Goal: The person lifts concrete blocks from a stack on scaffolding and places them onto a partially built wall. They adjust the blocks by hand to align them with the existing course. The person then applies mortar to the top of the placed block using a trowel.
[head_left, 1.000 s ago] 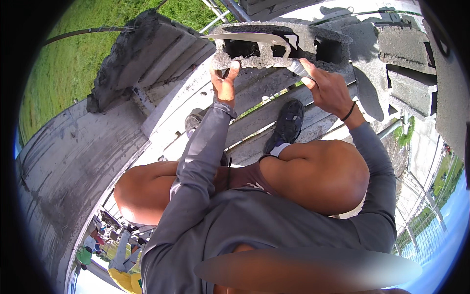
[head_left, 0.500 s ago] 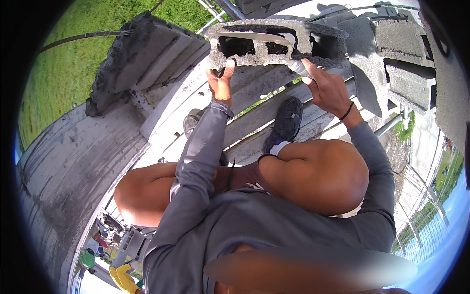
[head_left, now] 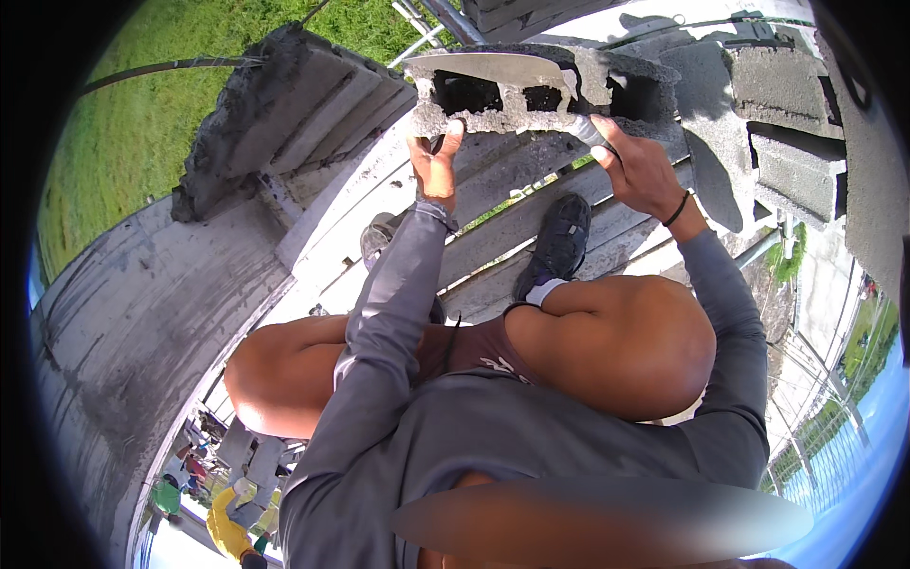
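Note:
A grey hollow concrete block (head_left: 464, 123) lies at the top middle with its cavities facing up. My left hand (head_left: 436, 171) is closed on its near left corner, the thumb on the top edge and the fingers hidden behind the wall. In my right hand (head_left: 645, 175) is the grey handle of a trowel (head_left: 493, 66). Its metal blade reaches leftward over the block's far side, above the cavities. Whether the blade touches the block I cannot tell.
My shoes (head_left: 555, 247) stand on wooden planks (head_left: 493, 223) with gaps between them. More concrete blocks (head_left: 787, 90) are stacked at the right. A rough mortar-edged slab (head_left: 284, 123) and a grey wall (head_left: 161, 322) are at the left. People, one in a yellow sleeve (head_left: 226, 526), are lower left.
The trowel blade has tilted, so more of its flat face shows. My left hand keeps its hold on the block. The whole view has shifted slightly.

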{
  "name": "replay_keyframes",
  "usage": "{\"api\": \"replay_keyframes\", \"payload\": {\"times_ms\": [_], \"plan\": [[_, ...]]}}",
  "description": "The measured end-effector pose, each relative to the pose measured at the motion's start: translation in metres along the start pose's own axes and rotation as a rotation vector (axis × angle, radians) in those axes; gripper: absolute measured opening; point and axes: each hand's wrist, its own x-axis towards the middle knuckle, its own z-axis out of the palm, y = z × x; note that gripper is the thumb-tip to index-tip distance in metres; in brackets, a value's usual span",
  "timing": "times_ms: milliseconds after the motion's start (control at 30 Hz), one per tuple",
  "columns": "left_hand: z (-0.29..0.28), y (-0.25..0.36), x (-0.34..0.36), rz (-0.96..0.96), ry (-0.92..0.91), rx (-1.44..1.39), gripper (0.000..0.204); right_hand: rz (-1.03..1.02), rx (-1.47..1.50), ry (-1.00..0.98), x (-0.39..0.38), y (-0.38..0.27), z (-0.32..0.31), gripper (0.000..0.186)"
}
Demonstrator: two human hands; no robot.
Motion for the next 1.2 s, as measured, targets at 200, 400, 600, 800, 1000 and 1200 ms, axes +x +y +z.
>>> {"api": "replay_keyframes", "payload": {"times_ms": [200,400,600,800,1000,1200], "plan": [[0.002,0.001,0.001,-0.029,0.058,0.010,0.075,-0.044,0.067,0.068,-0.002,0.004,0.002,0.041],[0.001,0.001,-0.001,-0.012,0.009,-0.038,0.073,-0.050,0.107,0.117,0.001,0.010,0.004,0.042],[0.001,0.003,-0.002,0.003,-0.007,-0.004,0.073,-0.097,0.150,0.112,0.009,0.010,-0.001,0.043],[0.001,0.002,-0.001,-0.001,0.005,-0.009,0.077,-0.118,0.005,0.092,0.016,0.006,0.005,0.043],[0.001,0.000,0.003,-0.016,-0.018,-0.047,0.077,-0.132,-0.117,0.050,0.014,0.006,0.006,0.044],[0.001,0.002,0.000,0.015,-0.021,-0.032,0.075,-0.102,-0.044,0.030,0.000,-0.005,0.004,0.045]]}}
